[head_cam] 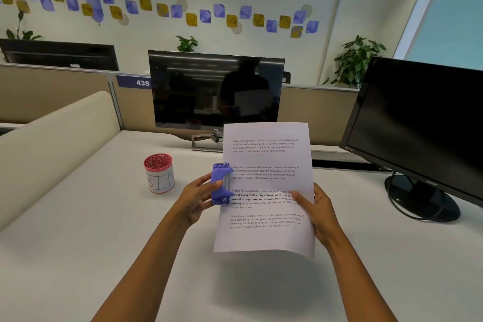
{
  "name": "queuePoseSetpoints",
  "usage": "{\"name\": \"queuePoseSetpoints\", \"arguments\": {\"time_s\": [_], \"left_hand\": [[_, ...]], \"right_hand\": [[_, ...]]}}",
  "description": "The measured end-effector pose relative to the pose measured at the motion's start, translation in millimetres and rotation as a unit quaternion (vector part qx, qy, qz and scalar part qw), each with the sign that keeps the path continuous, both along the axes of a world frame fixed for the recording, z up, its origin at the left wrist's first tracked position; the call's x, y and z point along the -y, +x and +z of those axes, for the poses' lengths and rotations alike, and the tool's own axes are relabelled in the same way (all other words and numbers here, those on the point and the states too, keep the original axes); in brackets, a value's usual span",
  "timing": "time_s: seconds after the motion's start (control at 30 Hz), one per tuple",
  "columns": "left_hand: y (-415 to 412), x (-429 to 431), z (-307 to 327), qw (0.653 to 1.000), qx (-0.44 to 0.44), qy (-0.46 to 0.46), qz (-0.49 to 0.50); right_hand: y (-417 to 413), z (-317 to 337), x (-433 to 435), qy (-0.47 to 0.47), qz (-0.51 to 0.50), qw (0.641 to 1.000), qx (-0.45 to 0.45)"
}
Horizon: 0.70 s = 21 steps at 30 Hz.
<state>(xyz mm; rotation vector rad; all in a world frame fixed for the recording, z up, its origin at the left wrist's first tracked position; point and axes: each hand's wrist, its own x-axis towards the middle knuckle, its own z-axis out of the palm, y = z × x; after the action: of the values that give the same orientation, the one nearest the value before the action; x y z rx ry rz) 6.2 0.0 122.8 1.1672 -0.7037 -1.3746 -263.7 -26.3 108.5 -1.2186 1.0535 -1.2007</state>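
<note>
1. A printed sheet of paper (266,185) is held up in the air above a white desk (78,243), in front of the person, with four blocks of text facing the camera.
2. The right hand (317,210) is closed on the sheet's right edge: the thumb is laid across the printed face and the fingers are hidden behind the page.
3. A purple hole punch (220,183) is set against the sheet's left edge, about halfway up, standing on end with its slot turned towards the paper.
4. The paper's left edge is seen inside that slot; how deep it goes cannot be told.
5. The left hand (198,197) is curled round the hole punch from the left, with the thumb laid on its front and the fingers wrapped behind it.
6. A red cup (159,173) with "BIN" written on a pale band is stood on the desk, to the left of the left hand and apart from it.
7. A dark monitor (209,89) is placed at the back of the desk, behind the sheet's top edge.
8. A second dark monitor (423,125) is stood to the right on a round black base.
9. A blue label (142,83) marked 438 is fixed to the partition behind the desk.
</note>
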Motion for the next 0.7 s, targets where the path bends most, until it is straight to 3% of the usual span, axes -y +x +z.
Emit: {"name": "queuePoseSetpoints", "arguments": {"time_s": [0.7], "left_hand": [[5.3,-0.7,-1.9,0.999,0.028,0.009,-0.015]], "right_hand": [[-2.4,-0.6,1.5,0.019,0.006,1.000,0.016]]}}
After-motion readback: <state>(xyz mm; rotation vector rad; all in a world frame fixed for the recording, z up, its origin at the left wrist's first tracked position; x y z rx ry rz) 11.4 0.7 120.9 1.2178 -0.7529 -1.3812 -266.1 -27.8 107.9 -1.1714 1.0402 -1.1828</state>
